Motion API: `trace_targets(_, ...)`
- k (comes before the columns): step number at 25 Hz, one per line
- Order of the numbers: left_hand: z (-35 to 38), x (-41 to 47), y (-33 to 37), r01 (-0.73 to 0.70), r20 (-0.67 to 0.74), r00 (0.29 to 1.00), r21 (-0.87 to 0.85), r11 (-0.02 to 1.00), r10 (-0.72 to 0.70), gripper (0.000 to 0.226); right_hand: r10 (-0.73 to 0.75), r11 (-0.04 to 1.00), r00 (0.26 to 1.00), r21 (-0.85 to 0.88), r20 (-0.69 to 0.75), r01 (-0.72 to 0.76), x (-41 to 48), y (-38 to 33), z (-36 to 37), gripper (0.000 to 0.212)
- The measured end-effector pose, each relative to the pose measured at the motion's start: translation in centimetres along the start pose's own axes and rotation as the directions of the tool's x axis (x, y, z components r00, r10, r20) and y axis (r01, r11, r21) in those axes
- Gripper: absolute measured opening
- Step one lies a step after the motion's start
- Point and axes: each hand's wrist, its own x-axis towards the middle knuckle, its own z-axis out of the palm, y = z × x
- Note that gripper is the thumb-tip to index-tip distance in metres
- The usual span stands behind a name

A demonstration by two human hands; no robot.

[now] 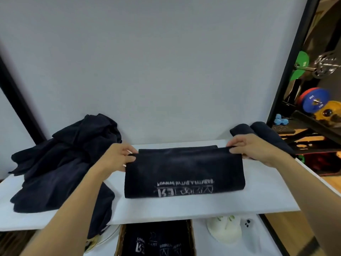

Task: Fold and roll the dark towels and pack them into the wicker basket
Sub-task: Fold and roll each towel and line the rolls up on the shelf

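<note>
In the head view, the dark towel (184,172) lies folded into a flat rectangle in the middle of the white table (258,196), with pale lettering along its near edge. My left hand (118,157) pinches its far left corner, and my right hand (254,150) pinches its far right corner.

A table (184,206) spans the view from left to right. At its centre lies a folded towel (184,170). The left hand (118,157) pinches the towel's far left corner and the right hand (256,150) pinches its far right corner. On the left of the table sits a pile of unfolded towels (60,163), part of it hanging over the near edge. At the far right, behind the right hand, two rolled towels (258,130) lie side by side. Below the table's near edge stands a wicker basket (119,241) with packed towels (156,241) inside. Weight plates (315,100) stand beyond the table's right end.
</note>
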Motion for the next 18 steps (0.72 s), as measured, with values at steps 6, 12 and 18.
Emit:
trace_targets(6,2.7,10.4,-1.8,0.082,-0.265,0.964,0.234,0.969,-0.018,0.014,-0.015,0.985,0.971,-0.172,-0.237,-0.027,10.8,3.4,2.9,0.012)
trace_targets(12,8.2,12.8,-1.8,-0.031,-0.241,0.939,0.650,0.759,0.245,0.031,-0.269,0.818,0.909,-0.573,-0.318,0.042,13.7,3.8,8.2,0.030)
trace_targets(18,12.4,10.3,-4.1,-0.238,0.194,0.971,0.806,0.542,0.138,0.085,-0.161,0.689,0.983,-0.702,0.091,0.178,14.1,4.0,12.1,0.054)
